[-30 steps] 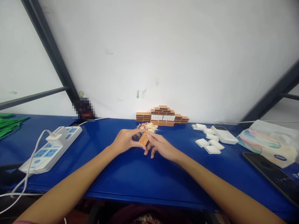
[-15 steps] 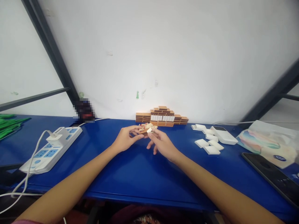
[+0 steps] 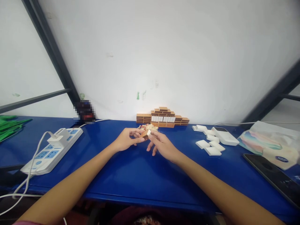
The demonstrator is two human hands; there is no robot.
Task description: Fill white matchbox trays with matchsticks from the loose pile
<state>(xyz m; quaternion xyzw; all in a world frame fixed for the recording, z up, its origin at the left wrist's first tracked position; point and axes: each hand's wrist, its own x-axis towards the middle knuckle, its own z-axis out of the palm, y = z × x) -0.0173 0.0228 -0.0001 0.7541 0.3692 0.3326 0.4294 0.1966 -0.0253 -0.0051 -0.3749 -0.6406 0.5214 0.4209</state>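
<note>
Between my two hands is a small brown matchbox [image 3: 145, 134] with a white end showing on its right. My left hand [image 3: 126, 139] grips its left side between thumb and fingers. The thumb and forefinger of my right hand [image 3: 162, 145] pinch the white end, while its other fingers hang lower, curled. Just behind the box lies a loose heap of matches [image 3: 151, 127]. Against the wall stands a stepped stack of matchboxes [image 3: 163, 117], with a row of upright white pieces in its middle.
Several white box trays [image 3: 212, 151] lie to the right, beside a white device [image 3: 225, 136], a tissue pack [image 3: 272, 143] and a black phone [image 3: 269, 175]. On the left are a power strip [image 3: 47, 159] with cables and some green material [image 3: 10, 128].
The matchbox has tilted and more of its brown side shows. The white end sits closer against the brown sleeve. Both hands have shifted only slightly.
</note>
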